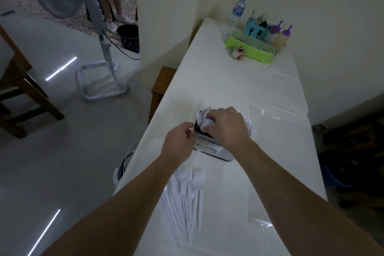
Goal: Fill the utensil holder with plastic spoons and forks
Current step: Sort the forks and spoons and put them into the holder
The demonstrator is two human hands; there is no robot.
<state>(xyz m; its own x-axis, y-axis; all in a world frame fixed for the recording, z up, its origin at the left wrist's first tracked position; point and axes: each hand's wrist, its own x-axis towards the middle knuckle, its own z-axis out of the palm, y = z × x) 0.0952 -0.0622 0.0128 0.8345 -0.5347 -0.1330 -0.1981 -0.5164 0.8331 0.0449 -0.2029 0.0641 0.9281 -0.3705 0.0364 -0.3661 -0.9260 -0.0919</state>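
**Both hands at the utensil holder, forks waiting on the near surface**

The grip of the right hand (pixel 225 124) was closed over a bunch of white plastic spoons (pixel 204 117), fingers curled down around them at the mouth of the utensil holder (pixel 214 149). The spoon bowls stuck up and out to the far left of the fist, so the bunch ran steeply, handles down into the holder and bowls upward. The left hand (pixel 180 139) pinched at the near-left rim of the holder, thumb and fingertips curled in against its edge beside the spoons; whether it pinched the rim itself or a spoon handle could not be told.

The holder was a dark box with a pale label on its near face, standing on the white surface (pixel 239 81) about midway along its length and near the left edge. Behind the right hand, white fork tines (pixel 250 129) showed at the holder's right side.

Nearer the camera, a loose pile of white plastic forks (pixel 190 193) lay flat on the surface between the two forearms. Their long axes ran near to far, tines pointing far toward the holder and handles toward the near edge.

A clear plastic bag (pixel 274 114) lay flat to the right of the holder. At the far end stood a water bottle (pixel 236 14), a green tray (pixel 249 50) and purple-capped squeeze bottles (pixel 279 34). A standing fan (pixel 83 6) stood on the floor at far left.
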